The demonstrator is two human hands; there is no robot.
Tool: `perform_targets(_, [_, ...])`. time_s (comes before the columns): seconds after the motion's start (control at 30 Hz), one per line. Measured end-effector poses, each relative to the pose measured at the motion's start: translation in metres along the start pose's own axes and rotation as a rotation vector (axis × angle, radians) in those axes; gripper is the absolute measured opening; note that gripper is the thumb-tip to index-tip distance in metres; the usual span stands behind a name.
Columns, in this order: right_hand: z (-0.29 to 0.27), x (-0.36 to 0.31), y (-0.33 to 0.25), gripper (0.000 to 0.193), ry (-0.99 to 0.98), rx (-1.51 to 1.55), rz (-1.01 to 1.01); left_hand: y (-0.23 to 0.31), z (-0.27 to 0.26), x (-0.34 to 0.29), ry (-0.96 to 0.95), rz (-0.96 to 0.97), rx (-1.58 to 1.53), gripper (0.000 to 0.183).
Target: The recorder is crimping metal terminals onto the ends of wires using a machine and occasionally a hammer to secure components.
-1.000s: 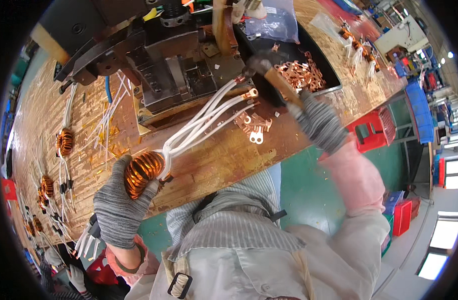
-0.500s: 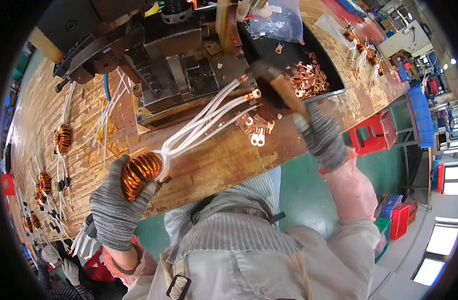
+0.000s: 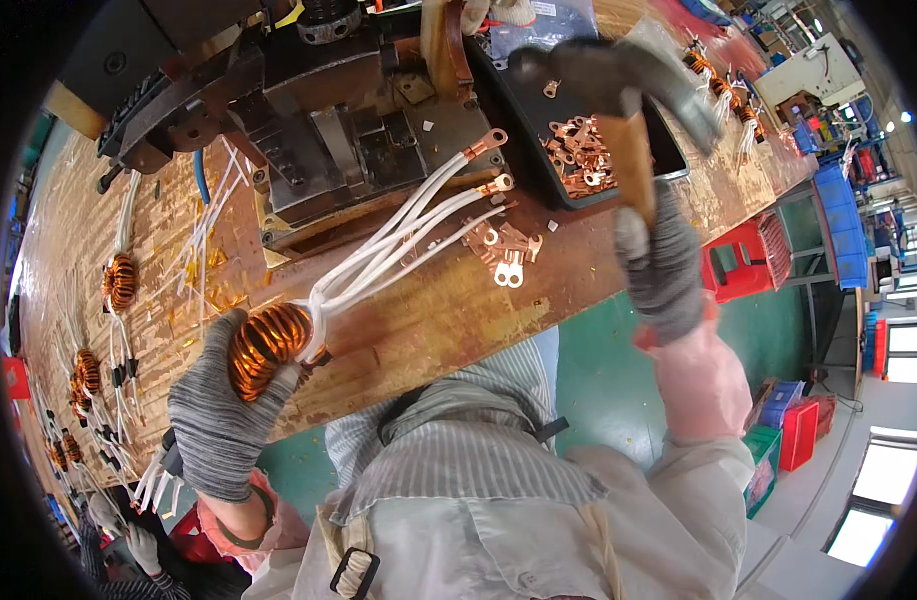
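My left hand (image 3: 218, 420), in a grey knitted glove, is closed around a toroidal copper coil (image 3: 268, 350) at the table's front edge. White sleeved leads (image 3: 383, 245) run from the coil up to the right, two ending in copper ring lugs (image 3: 485, 144) beside the black metal press (image 3: 368, 130). One lower lead shows a bare copper end. My right hand (image 3: 665, 270), also gloved, grips the wooden handle of a hammer (image 3: 626, 150), raised over the black tray; its dark head is blurred by motion. Loose copper lugs (image 3: 505, 252) lie on the table below the lead ends.
The black tray (image 3: 598, 200) holds a heap of copper lugs (image 3: 578, 155). More wound coils (image 3: 120, 280) with white leads lie along the table's left, others (image 3: 723, 90) at the far right. A red stool (image 3: 743, 260) stands right of the table. Another person's gloved hand (image 3: 143, 545) shows lower left.
My right hand has lifted the hammer up and to the right, away from the lug ends. The coil in my left hand has shifted slightly left.
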State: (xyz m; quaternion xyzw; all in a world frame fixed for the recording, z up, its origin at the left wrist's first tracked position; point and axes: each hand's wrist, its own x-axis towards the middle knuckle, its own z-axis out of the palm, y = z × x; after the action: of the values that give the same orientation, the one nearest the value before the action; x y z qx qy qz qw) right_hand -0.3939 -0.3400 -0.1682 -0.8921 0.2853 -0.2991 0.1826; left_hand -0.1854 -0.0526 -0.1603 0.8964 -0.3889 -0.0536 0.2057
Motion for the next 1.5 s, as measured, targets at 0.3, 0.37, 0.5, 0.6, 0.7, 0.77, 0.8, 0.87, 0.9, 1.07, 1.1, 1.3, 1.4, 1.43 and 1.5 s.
perform_targets(0.3, [-0.008,0.01,-0.005,0.043,-0.136,0.002,-0.004,-0.002,0.001,0.001,-0.038,-0.048,0.001,0.052])
perform_targets(0.37, [0.006,0.009,-0.005,0.043,-0.114,-0.114,-0.009,-0.004,0.002,0.0,-0.014,-0.018,-0.015,0.052])
perform_targets(0.5, [0.023,0.012,0.027,0.044,-0.378,-0.211,0.028,0.0,0.0,-0.001,-0.016,-0.013,0.031,0.05])
perform_targets(0.6, [0.013,0.029,0.038,0.043,-0.374,0.007,0.16,-0.006,0.005,-0.001,-0.056,-0.069,0.038,0.045])
perform_targets(0.7, [0.004,0.046,0.056,0.04,-0.276,0.322,0.487,-0.012,0.012,0.0,0.021,0.002,-0.015,0.043])
perform_targets(0.77, [0.015,0.067,0.084,0.04,-0.302,0.291,0.558,-0.02,0.015,-0.002,0.103,0.028,-0.059,0.045])
perform_targets(0.8, [0.019,0.073,0.094,0.032,-0.295,0.306,0.556,-0.019,0.018,-0.001,0.099,0.062,-0.057,0.045])
perform_targets(0.87, [0.023,0.085,0.109,0.024,-0.018,-0.354,0.008,-0.012,0.014,-0.006,0.22,0.062,-0.066,0.044])
perform_targets(0.9, [0.021,0.085,0.104,0.023,0.011,0.051,0.073,-0.016,0.01,-0.011,0.159,0.039,-0.034,0.048])
perform_targets(1.07, [0.015,0.026,-0.032,0.042,0.0,-0.188,-0.58,-0.014,0.005,-0.03,0.329,0.204,0.032,0.039])
perform_targets(1.1, [0.02,0.016,-0.057,0.046,-0.112,-0.199,-0.748,-0.008,-0.003,-0.031,0.353,0.312,0.041,0.036])
perform_targets(1.3, [0.015,-0.042,-0.089,0.039,-0.187,-0.216,-0.731,0.078,-0.04,0.007,0.377,1.085,0.224,0.024])
perform_targets(1.4, [0.012,-0.094,-0.052,0.03,-0.189,-0.296,-0.734,0.121,-0.051,0.014,0.375,1.38,0.258,0.018])
perform_targets(1.43, [0.009,-0.102,-0.045,0.029,-0.18,0.163,-0.509,0.134,-0.052,0.016,0.374,1.464,0.262,0.016])
perform_targets(1.5, [0.018,-0.128,-0.017,0.03,-0.211,0.829,-0.128,0.152,-0.044,0.011,0.346,1.58,0.241,0.013])
